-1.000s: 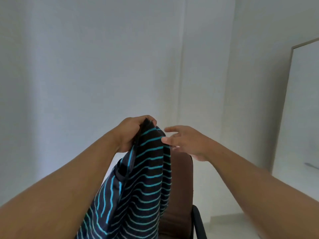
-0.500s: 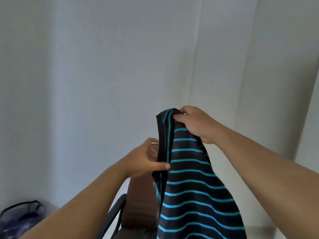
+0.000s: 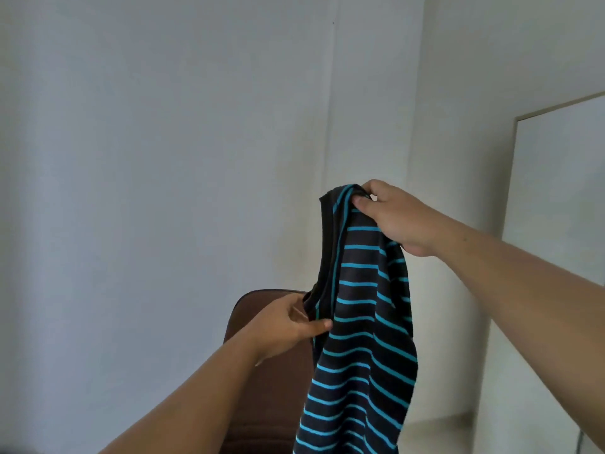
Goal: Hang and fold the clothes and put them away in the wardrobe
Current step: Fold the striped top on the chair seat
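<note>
A dark shirt with thin turquoise stripes (image 3: 363,322) hangs in the air in front of me, its lower part running out of the bottom of the view. My right hand (image 3: 393,221) pinches the shirt's top edge, held high. My left hand (image 3: 288,326) is lower and to the left, thumb and fingers closed on the shirt's dark-trimmed side edge. The fabric drapes straight down between the two grips. No hanger or wardrobe interior shows.
A brown padded chair back (image 3: 262,381) stands just behind my left hand and the shirt. Plain white walls meet in a corner (image 3: 330,158) behind. A tall white panel with a light wooden frame (image 3: 556,224) leans or stands at the right.
The shirt passed from my left hand's top grip to my right hand, which now holds it high. My left hand dropped to the shirt's side edge. The view swung back toward the right.
</note>
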